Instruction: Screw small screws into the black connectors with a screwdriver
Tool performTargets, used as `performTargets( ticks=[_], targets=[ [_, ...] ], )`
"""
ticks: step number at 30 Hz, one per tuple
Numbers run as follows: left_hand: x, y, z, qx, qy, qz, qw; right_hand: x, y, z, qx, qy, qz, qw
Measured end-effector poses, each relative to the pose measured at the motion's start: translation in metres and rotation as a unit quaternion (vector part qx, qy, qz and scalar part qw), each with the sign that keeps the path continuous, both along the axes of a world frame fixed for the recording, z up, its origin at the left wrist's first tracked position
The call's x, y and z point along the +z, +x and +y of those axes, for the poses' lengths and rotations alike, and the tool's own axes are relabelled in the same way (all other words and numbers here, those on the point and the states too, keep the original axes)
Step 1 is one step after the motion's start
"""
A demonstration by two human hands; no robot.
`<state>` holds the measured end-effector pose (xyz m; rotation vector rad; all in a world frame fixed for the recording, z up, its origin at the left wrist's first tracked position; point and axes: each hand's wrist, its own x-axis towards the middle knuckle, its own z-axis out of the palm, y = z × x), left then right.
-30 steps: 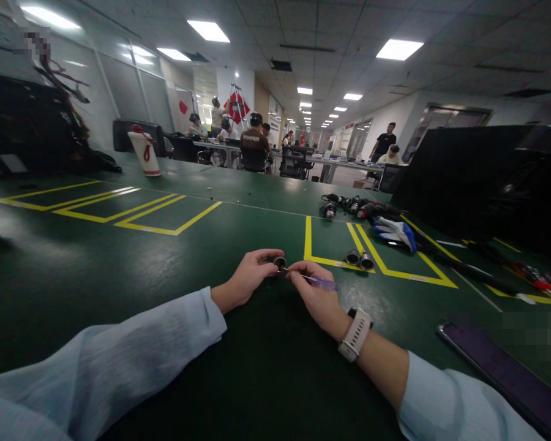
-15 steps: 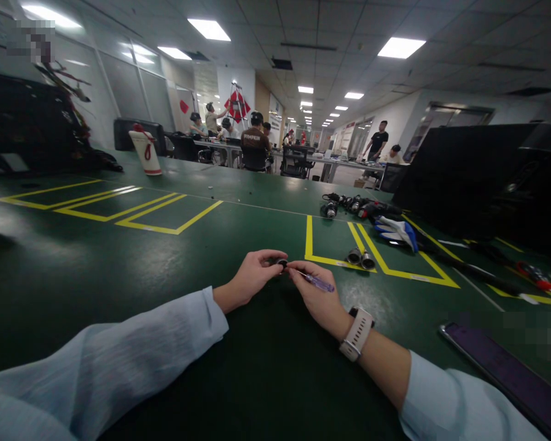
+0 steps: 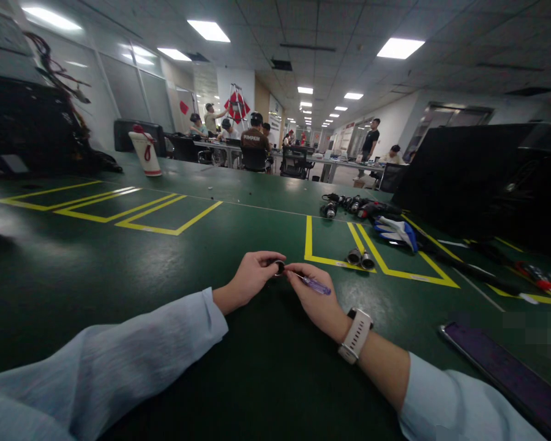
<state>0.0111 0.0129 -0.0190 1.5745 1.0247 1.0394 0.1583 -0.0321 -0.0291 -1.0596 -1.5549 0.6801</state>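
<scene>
Purple-handled screwdriver, pinched by the right hand at mid-frame; the left hand grips a small round part just beside. Green tabletop stretches to lower centre; yellow tape edges right-centre.

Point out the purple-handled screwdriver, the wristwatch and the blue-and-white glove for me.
Purple-handled screwdriver [image 3: 317, 285]: head view, on its handle.
Wristwatch [image 3: 358, 334]: head view, on its pale strap.
Blue-and-white glove [image 3: 398, 232]: head view, on its white part.
</scene>
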Motion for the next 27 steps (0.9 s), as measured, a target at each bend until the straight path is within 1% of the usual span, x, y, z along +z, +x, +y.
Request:
performTargets(
  ticks=[3, 4, 7, 8, 10, 17, 21, 23, 25, 27],
  targets=[
    [-0.003, 0.0, 0.003, 0.017, 0.005, -0.009, 1.0, 0.008, 0.0, -0.004, -0.001, -0.029, 0.016, 0.999],
    [-0.004, 0.0, 0.004, 0.025, 0.004, -0.011, 1.0, 0.011, 0.0, -0.005, 0.013, -0.051, 0.026, 0.998],
    [-0.004, 0.001, 0.006, 0.053, -0.018, -0.027, 0.998, 0.014, 0.0, -0.006, 0.087, -0.119, 0.05, 0.988],
    [-0.003, 0.001, 0.006, 0.061, -0.029, -0.035, 0.997, 0.014, -0.001, -0.006, 0.106, -0.133, 0.05, 0.984],
    [-0.002, 0.001, 0.006, 0.068, -0.046, -0.043, 0.996, 0.011, -0.002, -0.004, 0.12, -0.145, 0.034, 0.982],
    [-0.005, 0.0, 0.008, 0.055, -0.053, -0.046, 0.996, 0.0, -0.003, 0.002, 0.114, -0.132, -0.028, 0.984],
    [-0.006, -0.001, 0.009, 0.053, -0.059, -0.045, 0.996, 0.001, -0.004, 0.001, 0.112, -0.118, -0.063, 0.985],
    [-0.005, 0.0, 0.009, 0.051, -0.06, -0.048, 0.996, 0.004, -0.005, 0.0, 0.096, -0.118, -0.07, 0.986],
    [-0.006, 0.0, 0.009, 0.046, -0.057, -0.053, 0.996, 0.006, -0.006, -0.001, 0.069, -0.136, -0.066, 0.986],
    [-0.007, 0.0, 0.009, 0.044, -0.047, -0.056, 0.996, 0.007, -0.006, -0.002, 0.049, -0.175, -0.049, 0.982]
  ],
)
